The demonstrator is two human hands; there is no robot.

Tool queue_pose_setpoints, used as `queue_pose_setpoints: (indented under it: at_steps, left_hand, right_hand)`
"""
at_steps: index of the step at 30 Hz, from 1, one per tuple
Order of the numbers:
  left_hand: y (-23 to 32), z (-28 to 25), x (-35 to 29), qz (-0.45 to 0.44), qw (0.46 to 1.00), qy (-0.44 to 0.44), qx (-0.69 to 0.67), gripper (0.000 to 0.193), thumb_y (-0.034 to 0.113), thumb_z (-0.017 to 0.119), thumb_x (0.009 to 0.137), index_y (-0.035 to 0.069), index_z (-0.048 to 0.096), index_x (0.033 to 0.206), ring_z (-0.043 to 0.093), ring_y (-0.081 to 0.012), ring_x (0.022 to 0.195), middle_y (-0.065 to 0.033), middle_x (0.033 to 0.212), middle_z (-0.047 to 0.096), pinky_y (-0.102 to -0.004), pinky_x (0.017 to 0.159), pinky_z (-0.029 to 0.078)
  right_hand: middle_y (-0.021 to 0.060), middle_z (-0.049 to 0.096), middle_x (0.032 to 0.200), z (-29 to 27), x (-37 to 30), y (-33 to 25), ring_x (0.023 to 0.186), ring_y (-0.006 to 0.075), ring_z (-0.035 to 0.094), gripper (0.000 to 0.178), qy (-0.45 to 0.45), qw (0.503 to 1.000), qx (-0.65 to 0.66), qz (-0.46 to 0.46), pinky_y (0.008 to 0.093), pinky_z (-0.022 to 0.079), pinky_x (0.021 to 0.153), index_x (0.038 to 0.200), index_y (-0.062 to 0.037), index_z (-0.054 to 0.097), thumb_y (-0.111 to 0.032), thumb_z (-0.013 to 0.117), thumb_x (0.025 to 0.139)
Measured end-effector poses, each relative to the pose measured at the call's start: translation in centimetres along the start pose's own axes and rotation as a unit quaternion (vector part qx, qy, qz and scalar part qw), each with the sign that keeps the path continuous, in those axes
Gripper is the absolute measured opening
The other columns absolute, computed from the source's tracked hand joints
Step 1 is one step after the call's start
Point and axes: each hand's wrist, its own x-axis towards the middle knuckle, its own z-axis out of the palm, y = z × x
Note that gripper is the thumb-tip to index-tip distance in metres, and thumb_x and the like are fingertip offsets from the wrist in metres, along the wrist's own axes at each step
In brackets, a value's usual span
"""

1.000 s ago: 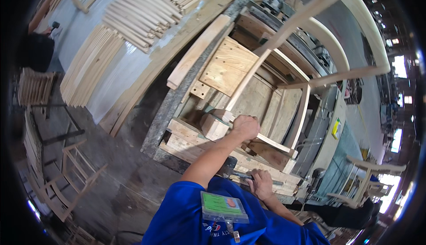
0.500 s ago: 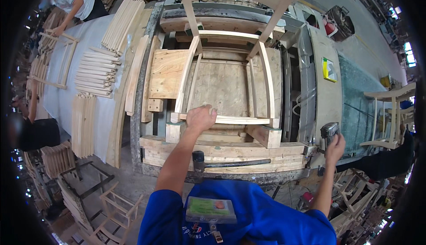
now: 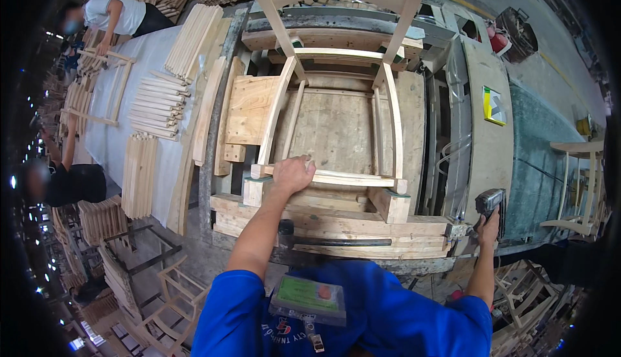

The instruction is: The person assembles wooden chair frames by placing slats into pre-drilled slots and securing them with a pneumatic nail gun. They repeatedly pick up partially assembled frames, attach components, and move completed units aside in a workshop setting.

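A pale wooden chair frame [image 3: 349, 178] lies in the clamping bench in front of me, its curved backrest on the far side. My left hand [image 3: 294, 173] is closed over the left part of its near rail. Off to the right, by the bench's right end, my right hand [image 3: 488, 227] grips a dark nail gun [image 3: 490, 203], held apart from the frame. Between me and the frame, a black-headed mallet [image 3: 286, 233] rests on the bench's wooden front beam [image 3: 414, 229].
To the left, a pale table [image 3: 107, 98] carries stacked wooden strips [image 3: 155, 106]; two people work beyond it, one holding a small frame [image 3: 116, 95]. On the right board lies a yellow-edged card [image 3: 494, 106]. A chair [image 3: 582, 185] stands at far right.
My right hand has turned the nail gun more upright and lifted it slightly. My left hand keeps its hold on the near rail. The whole view has shifted a little.
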Motion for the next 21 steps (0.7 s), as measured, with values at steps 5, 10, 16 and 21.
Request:
queue_pose_setpoints:
  at_steps: [5,10,16,21]
  left_hand:
    - [-0.8,0.4,-0.3,-0.001,0.998,0.004,-0.058,0.047,0.041,0.055,0.098,0.007,0.073,0.124,0.071,-0.0381,0.106,-0.0213,0.111,0.075,-0.0477,0.095,0.054]
    - [0.2,1.9,-0.5,0.065,0.972,0.101,-0.203,0.041,0.034,0.06,0.1,0.004,0.07,0.126,0.072,-0.0363,0.106,-0.019,0.115,0.075,-0.0463,0.094,0.055]
    - [13.8,1.6,-5.0,0.153,0.873,-0.12,-0.447,0.052,0.041,0.059,0.105,0.004,0.058,0.142,0.072,-0.0261,0.103,-0.016,0.119,0.074,-0.0391,0.093,0.057]
    - [22.6,1.0,-8.1,0.068,0.609,-0.312,-0.726,0.05,0.044,0.062,0.105,-0.001,0.059,0.128,0.065,-0.0133,0.096,-0.0084,0.105,0.069,-0.0325,0.084,0.055]
  right_hand:
    - [0.0303,0.057,0.14,-3.9,1.0,0.0,0.125,0.0474,0.058,0.064,-0.02,0.998,-0.057,-0.018,0.0513,0.047,0.103,0.157,0.0004,0.038,-0.029,0.058,0.104]
    - [0.0179,0.07,0.086,-11.6,1.7,-3.7,0.076,0.0373,0.068,0.037,0.077,0.993,0.055,-0.066,0.0443,0.055,0.072,0.122,-0.0017,0.061,-0.035,0.053,0.107]
    - [-0.0019,0.056,0.078,-21.0,0.8,-21.4,0.062,0.0081,0.053,0.028,-0.144,0.926,0.347,0.029,0.0245,0.044,0.056,0.103,-0.0085,0.057,-0.036,0.058,0.108]
    - [-0.0002,0.06,0.082,-20.3,0.9,-36.3,0.066,0.0082,0.057,0.029,-0.333,0.901,0.279,-0.027,0.0251,0.047,0.061,0.106,-0.0072,0.06,-0.036,0.055,0.109]
